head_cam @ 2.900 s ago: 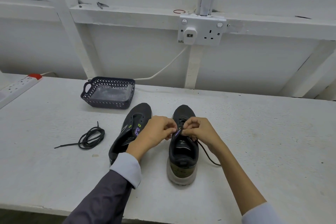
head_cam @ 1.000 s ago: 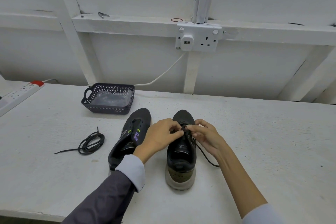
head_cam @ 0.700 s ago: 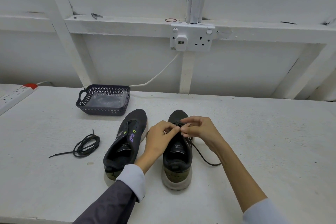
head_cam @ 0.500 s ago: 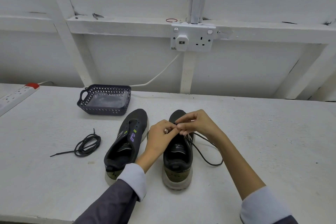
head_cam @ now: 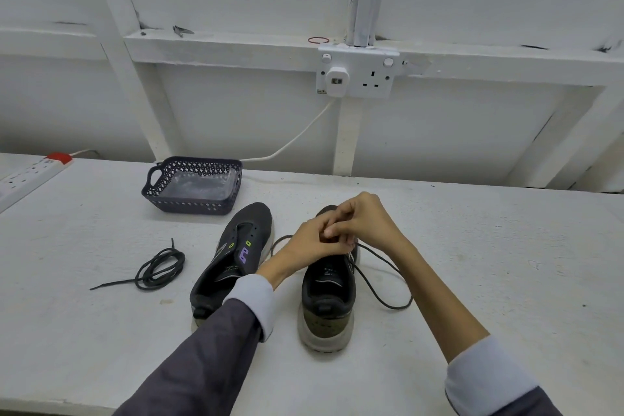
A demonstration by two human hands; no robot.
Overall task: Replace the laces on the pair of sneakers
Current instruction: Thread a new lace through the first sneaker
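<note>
Left hand (head_cam: 312, 243) and right hand (head_cam: 369, 221): fingers curled in tight, tips meeting knuckle to knuckle, both pinching the black lace (head_cam: 383, 282). Exact pinch point is hidden under the fingers. Hands sit over the eyelet area of the right-side sneaker (head_cam: 327, 300). Lace runs out from under the right hand and loops wide on the table (head_cam: 489, 246) to the right of that shoe. A smaller loop shows left of the left hand, between the two shoes. Right-side sneaker is upright, heel toward the camera. Left-side sneaker (head_cam: 236, 257) is just beside it, angled, eyelets bare, heel partly covered by the left sleeve (head_cam: 216, 348). Spare lace (head_cam: 158, 268) is coiled well left of the shoes. Dark mesh basket (head_cam: 192, 204) with clear plastic inside sits behind the left-side sneaker. Power strip (head_cam: 32, 170) at the far left edge, wall socket (head_cam: 358, 76) above.
</note>
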